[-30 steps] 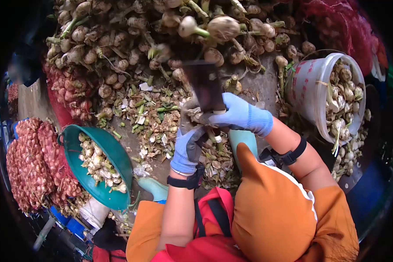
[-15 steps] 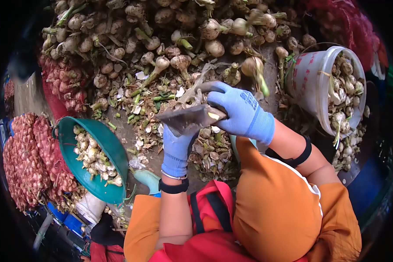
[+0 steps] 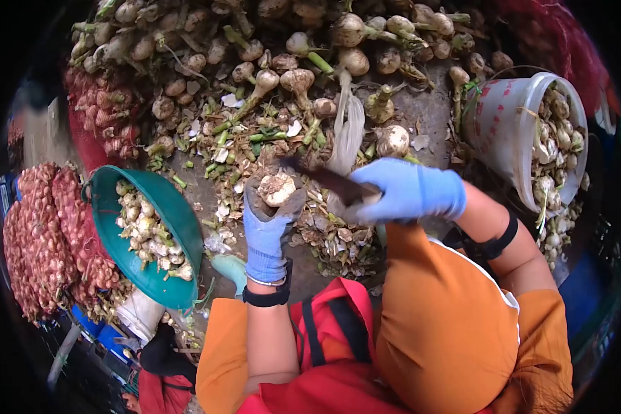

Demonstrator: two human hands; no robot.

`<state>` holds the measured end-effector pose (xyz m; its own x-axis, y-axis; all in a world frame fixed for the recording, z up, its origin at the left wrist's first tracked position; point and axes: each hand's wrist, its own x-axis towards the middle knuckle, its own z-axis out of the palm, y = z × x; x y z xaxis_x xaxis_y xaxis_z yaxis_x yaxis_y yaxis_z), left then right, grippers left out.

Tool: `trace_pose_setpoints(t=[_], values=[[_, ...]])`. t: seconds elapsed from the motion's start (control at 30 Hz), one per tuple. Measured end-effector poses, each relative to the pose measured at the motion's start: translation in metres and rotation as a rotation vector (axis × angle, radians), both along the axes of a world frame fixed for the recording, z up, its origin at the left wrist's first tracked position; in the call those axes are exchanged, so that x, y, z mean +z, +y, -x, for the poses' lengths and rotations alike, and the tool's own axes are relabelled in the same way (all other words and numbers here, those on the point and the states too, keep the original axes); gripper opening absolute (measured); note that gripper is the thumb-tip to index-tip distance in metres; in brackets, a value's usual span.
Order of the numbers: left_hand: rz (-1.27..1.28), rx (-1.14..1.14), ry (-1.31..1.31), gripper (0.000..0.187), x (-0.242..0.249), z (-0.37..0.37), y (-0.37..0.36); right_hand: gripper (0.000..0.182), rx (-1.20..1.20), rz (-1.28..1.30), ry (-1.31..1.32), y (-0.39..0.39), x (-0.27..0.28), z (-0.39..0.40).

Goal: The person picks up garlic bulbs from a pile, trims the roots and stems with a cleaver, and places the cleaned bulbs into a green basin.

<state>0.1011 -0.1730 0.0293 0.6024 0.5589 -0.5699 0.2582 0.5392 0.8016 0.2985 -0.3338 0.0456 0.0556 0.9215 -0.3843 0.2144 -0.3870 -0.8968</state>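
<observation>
My left hand point(image 3: 264, 234), in a blue glove with dark palm and fingers, is closed around a garlic bulb point(image 3: 277, 189). The bulb's pale root side faces up, and no long stem shows on it. To its right, my right hand point(image 3: 410, 190) grips the handle of a broad dark knife point(image 3: 330, 181). The blade appears nearly edge-on, slightly blurred, its tip pointing left just above the bulb. Cut stems and dry skins point(image 3: 255, 148) lie beneath and around both hands.
A heap of stemmed garlic point(image 3: 303, 45) covers the far side. A teal basin point(image 3: 192, 238) of trimmed bulbs stands left, near red mesh sacks point(image 3: 38, 241). On the right, a tilted white bucket point(image 3: 500, 124) holds more garlic. A translucent plastic strip point(image 3: 348, 124) lies in the middle.
My right hand has moved right and turned the knife from broadside to nearly edge-on. The bulb in my left hand, hidden behind the blade before, now shows. A loose bulb lies beyond my right hand.
</observation>
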Motion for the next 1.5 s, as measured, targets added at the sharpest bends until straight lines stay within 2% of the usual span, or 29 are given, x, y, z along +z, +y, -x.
trace_pose_setpoints(t=[0.03,0.1,0.17,0.23,0.33,0.37,0.43,0.47,0.57,0.63,0.67,0.73,0.77,0.83,0.87,0.9,0.93,0.97,1.1,1.17,1.2,1.23,1.27,1.3,1.37,1.4,1.43,1.47,1.5], values=[[-0.099,-0.034,0.008,0.055,0.004,0.0,-0.003,0.029,0.112,-0.003,-0.038,0.002,0.004,0.006],[-0.225,-0.131,0.101,0.067,-0.006,0.009,-0.004,0.028,-0.089,-0.163,-0.382,0.006,-0.01,0.013],[-0.363,-0.235,0.129,0.076,-0.005,0.013,-0.008,0.027,-0.067,-0.222,-0.619,0.016,-0.012,0.017],[-0.411,-0.207,0.047,0.084,0.0,0.011,-0.015,0.028,-0.028,-0.318,-0.666,0.024,-0.011,0.031],[-0.184,-0.061,0.034,0.085,0.012,0.006,-0.016,0.03,0.002,-0.274,-0.624,0.032,-0.011,0.035],[-0.589,-0.24,0.061,0.079,0.023,0.005,-0.016,0.03,0.046,-0.244,-0.615,0.034,-0.011,0.034],[-0.992,-0.418,0.084,0.073,0.024,0.004,-0.016,0.03,0.005,-0.329,-0.644,0.035,-0.021,0.033],[-0.695,-0.309,0.085,0.067,0.019,0.004,-0.018,0.03,-0.012,-0.304,-0.636,0.037,-0.022,0.032],[-0.173,-0.011,-0.081,0.052,0.02,0.0,-0.032,0.023,-0.112,-0.244,-0.633,0.041,-0.044,0.026],[-0.434,-0.303,0.086,0.051,0.045,-0.01,-0.034,0.019,-0.323,0.085,-0.545,0.038,-0.079,0.001],[-0.514,-0.331,0.095,0.066,0.029,0.002,-0.033,0.019,-0.315,0.071,-0.545,0.04,-0.078,-0.001],[-0.498,-0.236,0.048,0.075,0.002,0.01,-0.03,0.027,-0.445,0.226,0.259,0.035,-0.064,0.006],[-0.477,-0.144,-0.031,0.085,-0.007,0.004,-0.028,0.034,-0.325,0.279,0.135,0.039,-0.039,0.006],[-1.258,-0.517,0.283,0.099,-0.013,0.001,-0.018,0.033,-0.369,0.142,0.505,0.041,-0.056,0.019],[-0.824,-0.359,0.134,0.098,-0.03,0.01,-0.019,0.033,-0.445,-0.027,0.593,0.042,-0.064,0.026],[-0.387,-0.197,-0.006,0.096,-0.025,0.004,-0.019,0.03,-0.332,0.188,0.451,0.044,-0.013,0.011],[0.063,0.11,-0.154,0.079,-0.01,0.004,-0.028,0.027,-0.276,-0.128,0.142,0.043,-0.027,0.019],[0.056,-0.041,0.044,0.056,-0.011,0.007,-0.015,0.024,-0.212,-0.443,-0.172,0.047,-0.029,0.024],[-0.176,-0.039,0.119,0.038,-0.013,0.016,-0.019,0.023,-0.096,-0.242,-0.456,0.036,-0.018,0.014],[-0.416,-0.045,0.103,0.042,0.011,0.009,-0.006,0.024,-0.034,-0.013,-0.492,0.024,-0.072,0.002],[-0.388,0.114,-0.057,0.042,0.022,0.011,0.01,0.025,-0.058,0.085,-0.455,0.01,-0.076,-0.006],[0.032,0.254,-0.402,0.042,0.028,0.032,0.043,0.027,-0.082,0.184,-0.418,0.002,-0.078,-0.012],[0.32,0.144,-0.79,0.046,0.034,0.046,0.076,0.027,-0.246,0.197,-0.258,-0.001,-0.069,-0.014],[0.546,0.255,-1.036,0.052,0.037,0.057,0.086,0.03,-0.354,0.12,-0.156,-0.005,-0.072,-0.009],[0.579,0.338,-1.069,0.056,0.024,0.067,0.095,0.032,-0.454,0.031,-0.062,-0.005,-0.1,0.002],[0.579,0.332,-1.082,0.056,0.016,0.055,0.089,0.032,-0.422,-0.142,-0.241,0.003,-0.13,0.012],[0.411,0.37,-0.785,0.052,0.006,0.037,0.075,0.032,-0.385,-0.309,-0.412,0.011,-0.144,0.021],[0.244,0.398,-0.483,0.05,-0.005,0.02,0.063,0.037,-0.145,-0.05,-0.19,0.024,-0.132,0.022],[0.246,0.393,-0.486,0.05,-0.018,0.006,0.057,0.042,0.091,0.207,0.035,0.033,-0.119,0.023]])
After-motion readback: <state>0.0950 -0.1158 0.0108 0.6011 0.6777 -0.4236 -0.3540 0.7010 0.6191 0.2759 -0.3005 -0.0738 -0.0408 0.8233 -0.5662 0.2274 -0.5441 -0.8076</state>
